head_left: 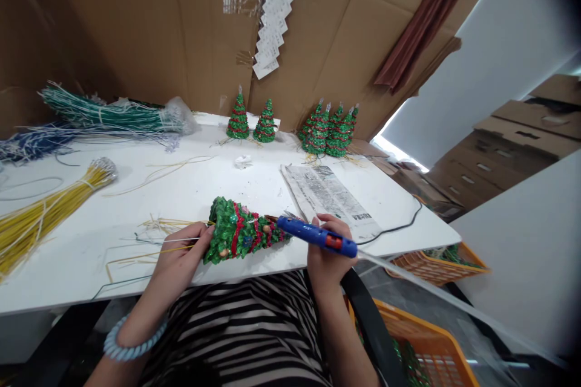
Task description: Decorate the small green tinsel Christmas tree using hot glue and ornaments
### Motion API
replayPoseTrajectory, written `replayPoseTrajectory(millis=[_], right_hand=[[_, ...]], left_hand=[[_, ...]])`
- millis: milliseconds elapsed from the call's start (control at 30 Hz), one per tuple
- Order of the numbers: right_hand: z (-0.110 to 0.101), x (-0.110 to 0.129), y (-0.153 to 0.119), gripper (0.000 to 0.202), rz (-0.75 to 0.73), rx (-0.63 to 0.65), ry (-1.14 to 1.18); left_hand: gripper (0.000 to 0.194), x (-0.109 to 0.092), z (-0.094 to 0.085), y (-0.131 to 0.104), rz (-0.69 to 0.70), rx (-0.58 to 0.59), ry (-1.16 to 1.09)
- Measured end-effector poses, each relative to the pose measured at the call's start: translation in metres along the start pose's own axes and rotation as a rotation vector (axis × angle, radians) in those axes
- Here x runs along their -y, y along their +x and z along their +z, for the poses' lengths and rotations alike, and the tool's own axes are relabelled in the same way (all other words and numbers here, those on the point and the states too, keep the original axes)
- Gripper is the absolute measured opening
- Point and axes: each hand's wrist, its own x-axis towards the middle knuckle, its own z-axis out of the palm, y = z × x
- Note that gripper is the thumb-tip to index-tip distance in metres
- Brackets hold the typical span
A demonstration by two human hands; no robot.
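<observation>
A small green Christmas tree [240, 231] with red garland and coloured balls lies on its side near the table's front edge, its base to the left. My left hand [184, 251] is closed around the base end, where yellow, white and green wires stick out leftward. In my right hand [329, 254] is a blue glue gun [313, 234], fingers wrapped round its handle. The gun's nozzle points left and is at the upper part of the tree; whether it touches cannot be made out. A clear glue stick [385, 263] runs out of the gun's back.
Several finished trees [327, 133] stand at the back of the white table [218, 175]. A folded newspaper [329, 196] lies right of centre, beside a black cord [403, 227]. Yellow [54, 205] and green [109, 112] wire bundles lie left. Orange baskets [436, 344] are below, right.
</observation>
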Motion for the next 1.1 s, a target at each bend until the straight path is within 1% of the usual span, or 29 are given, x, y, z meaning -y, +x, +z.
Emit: replayPoseTrajectory(millis=[67, 167, 200, 233, 267, 367, 467, 567, 667, 733, 800, 867, 967, 1000, 1033, 1100], right_hand=[[-0.005, -0.008, 0.010, 0.016, 0.083, 0.004, -0.042], [-0.016, -0.029, 0.036, 0.040, 0.264, 0.030, -0.216], [-0.020, -0.038, 0.045, 0.047, 0.402, 0.104, -0.352], [-0.024, -0.046, 0.053, 0.053, 0.503, 0.229, -0.453], [-0.027, -0.054, 0.061, 0.056, 0.527, 0.273, -0.484], [-0.033, -0.074, 0.072, 0.058, 0.542, 0.368, -0.529], [-0.034, -0.085, 0.070, 0.057, 0.529, 0.432, -0.557], [-0.033, -0.090, 0.065, 0.061, 0.494, 0.439, -0.545], [-0.033, -0.090, 0.064, 0.063, 0.440, 0.384, -0.480], [-0.031, -0.084, 0.063, 0.058, 0.382, 0.336, -0.396], [-0.026, -0.069, 0.058, 0.048, 0.305, 0.327, -0.272], [-0.018, -0.045, 0.047, 0.035, 0.223, 0.384, -0.119], [-0.002, -0.001, 0.026, 0.021, 0.111, 0.505, 0.095], [0.003, 0.012, 0.019, 0.018, 0.060, 0.555, 0.233], [0.007, 0.024, 0.013, 0.017, 0.030, 0.580, 0.314], [0.013, 0.041, 0.003, 0.019, -0.002, 0.580, 0.366]], left_hand=[[0.042, -0.001, 0.000, 0.000, 0.000, -0.005, -0.003], [0.041, -0.002, 0.000, 0.000, -0.001, -0.009, -0.011], [0.041, -0.002, 0.000, 0.000, -0.002, -0.011, -0.014], [0.041, -0.003, 0.000, 0.000, -0.004, -0.013, -0.018], [0.041, -0.003, 0.000, 0.000, -0.005, -0.015, -0.024], [0.042, -0.002, 0.000, 0.000, -0.009, -0.015, -0.042], [0.042, 0.001, -0.001, 0.000, -0.024, -0.005, -0.063], [0.042, 0.007, -0.002, -0.001, -0.040, 0.000, -0.093], [0.044, 0.012, -0.002, -0.002, -0.051, -0.005, -0.138], [0.045, 0.016, -0.001, -0.002, -0.058, -0.011, -0.171], [0.045, 0.020, 0.000, -0.003, -0.062, -0.014, -0.199], [0.045, 0.022, 0.000, -0.003, -0.063, -0.013, -0.219], [0.045, 0.025, 0.001, -0.003, -0.063, -0.011, -0.235], [0.045, 0.025, 0.001, -0.003, -0.063, -0.010, -0.237], [0.045, 0.025, 0.001, -0.003, -0.062, -0.010, -0.236], [0.045, 0.024, 0.001, -0.004, -0.060, -0.011, -0.230]])
